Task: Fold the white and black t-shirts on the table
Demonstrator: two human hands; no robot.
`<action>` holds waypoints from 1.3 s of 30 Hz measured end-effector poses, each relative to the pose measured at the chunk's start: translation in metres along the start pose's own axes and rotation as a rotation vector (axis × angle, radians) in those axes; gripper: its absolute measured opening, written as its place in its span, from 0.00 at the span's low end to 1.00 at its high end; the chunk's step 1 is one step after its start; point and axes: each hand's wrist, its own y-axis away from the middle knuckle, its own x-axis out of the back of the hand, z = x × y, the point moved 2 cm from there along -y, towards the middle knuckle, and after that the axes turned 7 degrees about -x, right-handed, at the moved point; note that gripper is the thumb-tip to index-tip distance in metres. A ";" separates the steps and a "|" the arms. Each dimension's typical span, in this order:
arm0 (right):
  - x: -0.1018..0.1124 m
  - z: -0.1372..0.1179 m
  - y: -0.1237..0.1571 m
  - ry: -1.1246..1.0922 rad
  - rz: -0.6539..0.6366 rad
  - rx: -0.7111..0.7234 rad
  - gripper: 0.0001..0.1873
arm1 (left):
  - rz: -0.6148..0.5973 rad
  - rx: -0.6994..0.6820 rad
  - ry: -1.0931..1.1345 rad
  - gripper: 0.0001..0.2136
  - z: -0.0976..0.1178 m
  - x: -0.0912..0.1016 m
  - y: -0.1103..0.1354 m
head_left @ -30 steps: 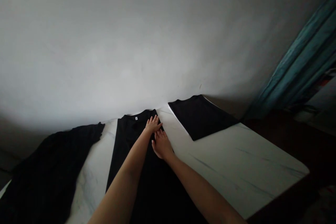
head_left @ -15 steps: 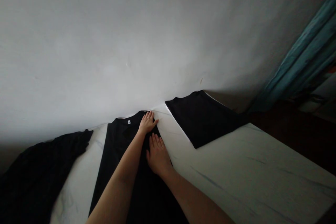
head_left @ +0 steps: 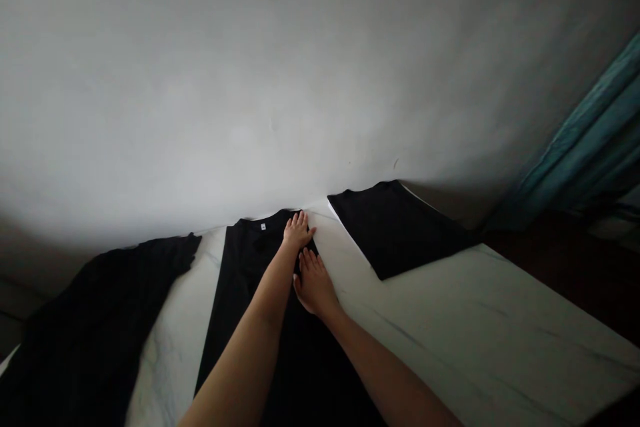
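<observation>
A black shirt [head_left: 250, 293] lies folded into a long strip on the white marble table [head_left: 475, 320], its collar with a small white label [head_left: 263, 226] toward the wall. My left hand [head_left: 297, 231] lies flat and open on the shirt's top right corner near the collar. My right hand [head_left: 313, 283] rests just below it, fingers stretched flat along the shirt's right edge. Neither hand holds anything.
A folded black garment [head_left: 395, 227] lies at the table's far right against the grey wall. A crumpled black garment [head_left: 80, 327] spreads over the table's left side. A teal curtain [head_left: 585, 147] hangs at the right, with dark floor below it.
Both hands have stayed pressed flat on the shirt's right edge, the right one sliding slightly toward the collar. The head camera has shifted, so the whole scene moved a little.
</observation>
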 end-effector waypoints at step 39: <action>0.101 0.065 0.271 -0.034 0.174 -0.008 0.08 | -0.085 -0.829 0.278 0.09 0.159 0.067 0.283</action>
